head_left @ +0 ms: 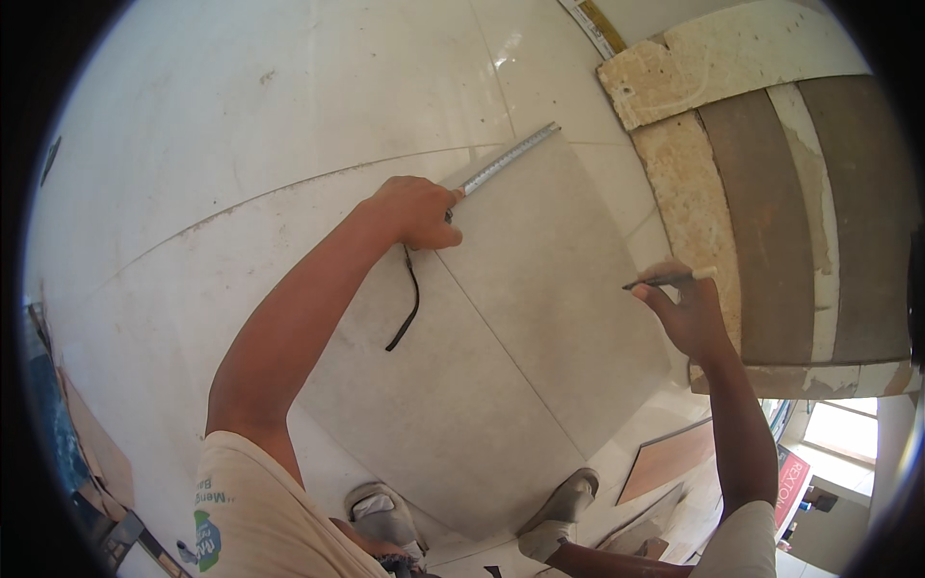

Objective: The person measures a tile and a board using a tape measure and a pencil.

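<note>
My left hand (419, 214) is closed around a tape measure (450, 216), most of its case hidden by the fingers. Its pulled-out blade (511, 159) runs to the far right along the far edge of a large grey tile (568, 260). From the case a black wrist strap (414, 303) dangles over the tile. A thin straight line (511, 358) crosses the tile's surface from near my left hand toward my right foot; whether it is a mark or a joint is unclear. At the right, my right hand (686, 310) pinches a dark pen (660, 280) with a pale end, above the tile's right edge.
Pale tiled floor (251, 116) surrounds the grey tile. Right of it stands a stone-edged structure (674, 173) with brown panels. My shoes (568, 501) are at the tile's near edge. A brown tile piece (667, 460) lies near my right forearm, and a red box (788, 486) stands beyond it.
</note>
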The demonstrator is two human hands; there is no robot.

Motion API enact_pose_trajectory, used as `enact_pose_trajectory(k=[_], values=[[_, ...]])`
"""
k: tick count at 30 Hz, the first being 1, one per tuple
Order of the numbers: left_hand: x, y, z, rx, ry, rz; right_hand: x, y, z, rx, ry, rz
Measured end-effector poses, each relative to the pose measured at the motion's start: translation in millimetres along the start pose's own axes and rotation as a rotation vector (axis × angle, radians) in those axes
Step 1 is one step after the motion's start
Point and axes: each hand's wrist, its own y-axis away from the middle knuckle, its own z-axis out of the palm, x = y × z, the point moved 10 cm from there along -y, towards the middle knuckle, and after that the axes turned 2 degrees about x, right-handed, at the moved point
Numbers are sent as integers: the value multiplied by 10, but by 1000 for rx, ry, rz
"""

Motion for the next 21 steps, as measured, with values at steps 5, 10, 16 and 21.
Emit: enact_pose_trajectory(k=[5,10,16,21], values=[[7,-3,7,-42,5,-28,135,-444,191,11,-102,-54],[-16,23,4,-32,13,-36,343,-1013,401,36,-231,-23],[16,12,-37,-52,25,-48,552,-1599,558,115,-407,19],[1,17,-25,-28,70,-48,653,-1917,687,163,-450,64]])
